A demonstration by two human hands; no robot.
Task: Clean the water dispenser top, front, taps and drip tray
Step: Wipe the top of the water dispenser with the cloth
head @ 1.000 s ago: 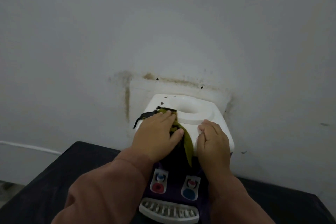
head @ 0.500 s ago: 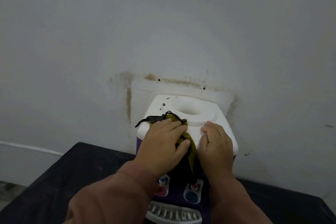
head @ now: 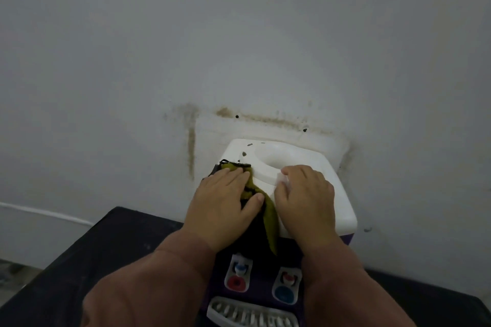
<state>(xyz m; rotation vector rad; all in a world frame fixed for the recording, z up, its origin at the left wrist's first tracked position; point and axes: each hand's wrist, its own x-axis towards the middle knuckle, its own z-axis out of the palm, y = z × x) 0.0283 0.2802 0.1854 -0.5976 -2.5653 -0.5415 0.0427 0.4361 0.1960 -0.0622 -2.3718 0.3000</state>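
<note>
Stained wall [head: 239, 34] backs one dispenser [head: 329, 167], two taps [head: 237, 275] [head: 285, 285], one cloth [head: 269, 220], two hands [head: 223, 202] [head: 305, 202].

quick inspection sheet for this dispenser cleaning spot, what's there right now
surface: black table; the water dispenser stands on it, close to the wall
job's things: white top with dark specks at back left; yellow-green cloth hanging over the front edge; red tap, blue tap, drip tray below
clutter: nothing seen
grips: left hand presses flat on the cloth; right hand rests on the top, holding nothing
cables: white cable along the wall at left
surroundings: grey wall with brown stains above and left of the dispenser
</note>
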